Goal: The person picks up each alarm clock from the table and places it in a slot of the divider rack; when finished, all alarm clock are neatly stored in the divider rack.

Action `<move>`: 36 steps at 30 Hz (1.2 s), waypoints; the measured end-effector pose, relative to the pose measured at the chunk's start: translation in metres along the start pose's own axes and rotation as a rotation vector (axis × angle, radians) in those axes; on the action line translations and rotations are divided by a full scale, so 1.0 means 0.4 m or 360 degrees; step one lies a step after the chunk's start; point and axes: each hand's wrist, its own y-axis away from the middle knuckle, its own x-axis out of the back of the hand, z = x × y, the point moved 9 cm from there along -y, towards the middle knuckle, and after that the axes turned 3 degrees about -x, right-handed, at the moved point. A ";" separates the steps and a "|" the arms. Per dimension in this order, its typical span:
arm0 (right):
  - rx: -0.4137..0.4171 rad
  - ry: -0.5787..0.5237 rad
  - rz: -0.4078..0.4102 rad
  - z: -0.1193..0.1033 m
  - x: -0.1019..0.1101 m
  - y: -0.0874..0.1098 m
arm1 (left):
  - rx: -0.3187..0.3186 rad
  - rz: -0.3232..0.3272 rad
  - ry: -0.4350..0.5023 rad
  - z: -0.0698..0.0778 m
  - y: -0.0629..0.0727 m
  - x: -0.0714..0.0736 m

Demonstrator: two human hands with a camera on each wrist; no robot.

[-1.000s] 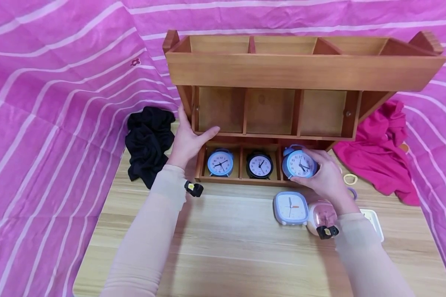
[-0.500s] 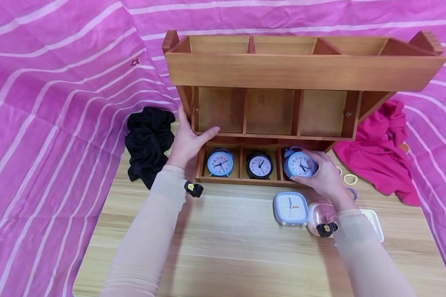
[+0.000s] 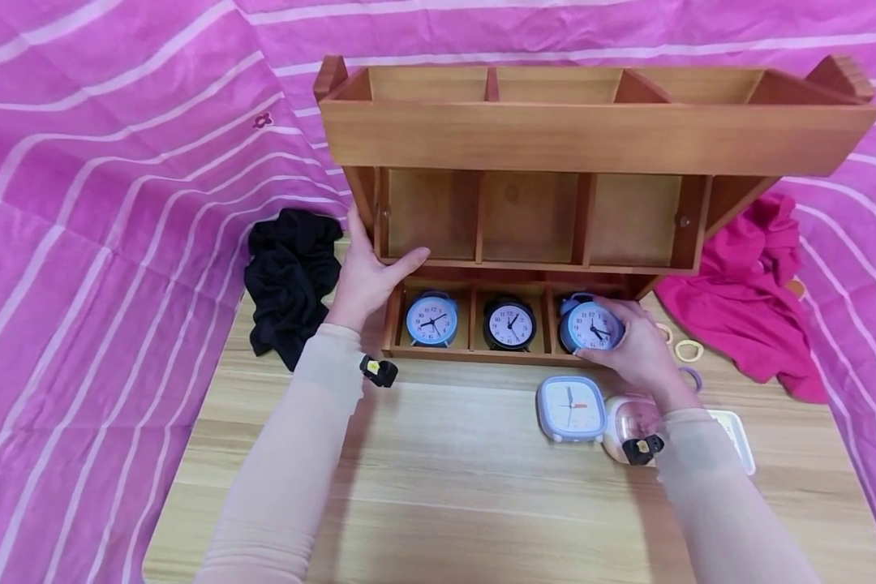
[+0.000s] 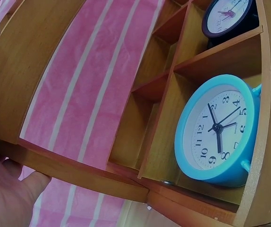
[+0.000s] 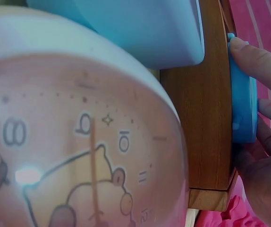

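Observation:
In the head view my right hand (image 3: 637,345) grips a blue round alarm clock (image 3: 586,324) by its right side, at the right compartment of the wooden shelf's (image 3: 599,138) bottom row. The right wrist view has thumb and fingers around this blue clock (image 5: 243,99). My left hand (image 3: 368,276) holds the shelf's left side, thumb across the front. A light blue alarm clock (image 3: 432,320) stands in the left bottom compartment and a black alarm clock (image 3: 509,325) in the middle one. The light blue clock (image 4: 215,130) looks large in the left wrist view.
A square lavender clock (image 3: 572,408) and a pink-faced round clock (image 3: 631,418) stand before the shelf, beside a white item (image 3: 737,442). Black cloth (image 3: 292,284) lies left, magenta cloth (image 3: 745,300) right. Hair ties (image 3: 689,351) lie near my right hand.
My right hand has shifted the blue alarm clock slightly right and down into the right compartment. The left hand has kept its hold on the shelf.

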 end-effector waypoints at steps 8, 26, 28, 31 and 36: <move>-0.0054 0.0017 -0.0062 0.006 -0.010 -0.011 | 0.0021 0.0002 -0.0039 -0.004 -0.001 -0.002; -0.0083 0.0067 -0.0153 -0.005 -0.028 -0.027 | 0.0026 0.0018 -0.0054 -0.009 -0.002 0.003; -0.0115 0.0063 -0.0177 -0.005 -0.032 -0.027 | 0.0023 0.0018 -0.0051 -0.008 -0.002 0.002; -0.0140 0.0063 -0.0191 -0.006 -0.037 -0.027 | 0.0013 0.0012 -0.0029 -0.005 -0.001 0.000; -0.0148 0.0073 -0.0191 -0.008 -0.043 -0.029 | 0.0007 0.0011 -0.0011 -0.003 0.000 0.001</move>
